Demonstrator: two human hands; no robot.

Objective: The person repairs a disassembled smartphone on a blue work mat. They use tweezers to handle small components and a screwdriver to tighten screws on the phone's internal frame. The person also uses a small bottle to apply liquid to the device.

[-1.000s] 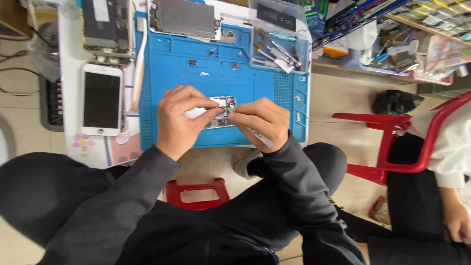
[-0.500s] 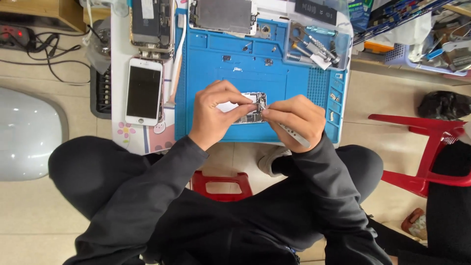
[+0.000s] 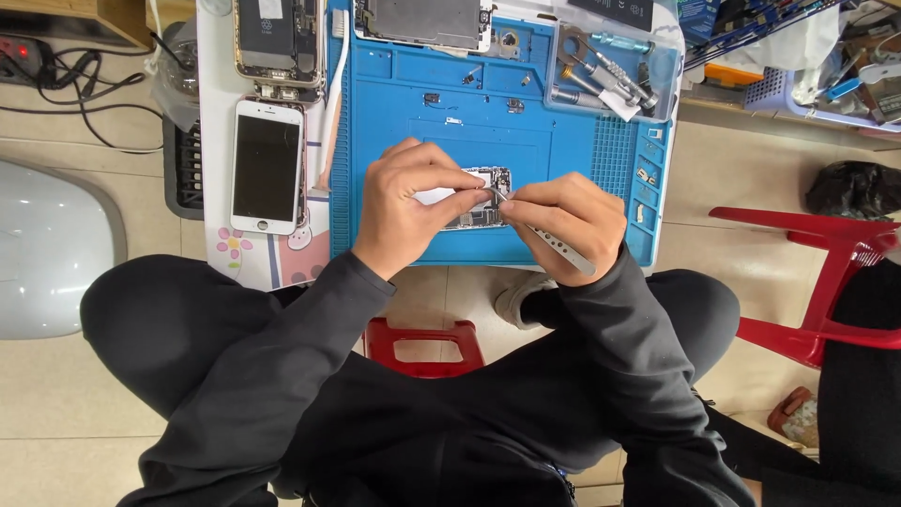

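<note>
Right now both hands work over the blue repair mat on the tabletop, near its front edge. Left hand is closed in a pinch on a small circuit board, thumb and forefinger clamping its left end w/ a white bit showing under the fingers; the board sits about mid-mat, just above the surface or resting on it, can't tell which. Right hand is closed pen-style around metal tweezers, tips touching the board's right edge, handle running back toward the wrist. To do this kind of fine work well, imo: keep the left pinch firm but off the components, brace both wrists on the mat so the tips don't skate, and keep the tweezers at a low angle w/ light pressure; a slip could scratch the board or flick a tiny part away. Loose screws and small parts lie scattered on the far half of the mat, so elbows should stay in. Far left of the mat: a white phone face-up w/ dark screen, an opened phone body beyond it. Far right: a clear tray of tools. A red plastic stool shows btwn the knees, a red chair off to the right.
</note>
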